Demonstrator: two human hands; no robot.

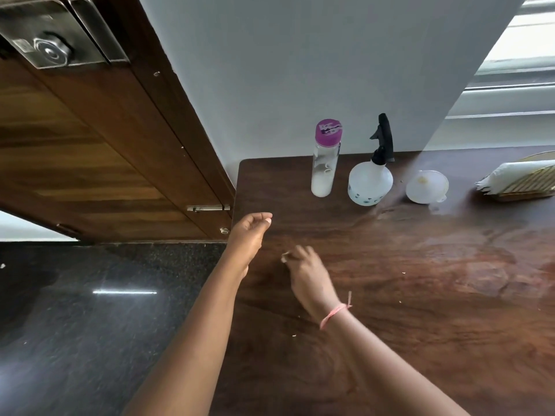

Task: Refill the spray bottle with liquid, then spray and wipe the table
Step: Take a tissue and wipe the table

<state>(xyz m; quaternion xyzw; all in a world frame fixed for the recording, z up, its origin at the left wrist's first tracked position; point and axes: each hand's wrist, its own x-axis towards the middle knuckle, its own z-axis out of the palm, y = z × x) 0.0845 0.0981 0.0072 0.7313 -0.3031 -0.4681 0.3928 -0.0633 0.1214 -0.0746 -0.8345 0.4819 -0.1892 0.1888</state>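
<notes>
While both hands work low over the near-left part of the dark wooden table (420, 280), the containers stand well beyond them against the white wall (300, 70). Farthest left of these is a clear water bottle (324, 163) with a purple cap, upright, holding a shallow layer of whitish liquid at its bottom. Just to its right stands the spray bottle (371, 181), a round translucent white body with a black trigger head screwed on; how full it is cannot be told. Right of that lies a small white funnel (426, 187), wide mouth up, and further right a woven holder with white tissues (516, 178).

The table's left edge runs just under the left hand (250, 235), with dark polished floor (90, 310) and a wooden door (90, 130) beyond it. Bare tabletop, wet-looking in patches and dotted with a few pale crumbs, spreads to the right of the hands.

The left hand hovers at that edge, fingers loosely curled, holding nothing visible. The right hand (309, 274), a pink thread on its wrist, pinches a small pale scrap (284, 257) on the tabletop. The hands are close but apart, and the spray bottle sits ahead of and right of both.
</notes>
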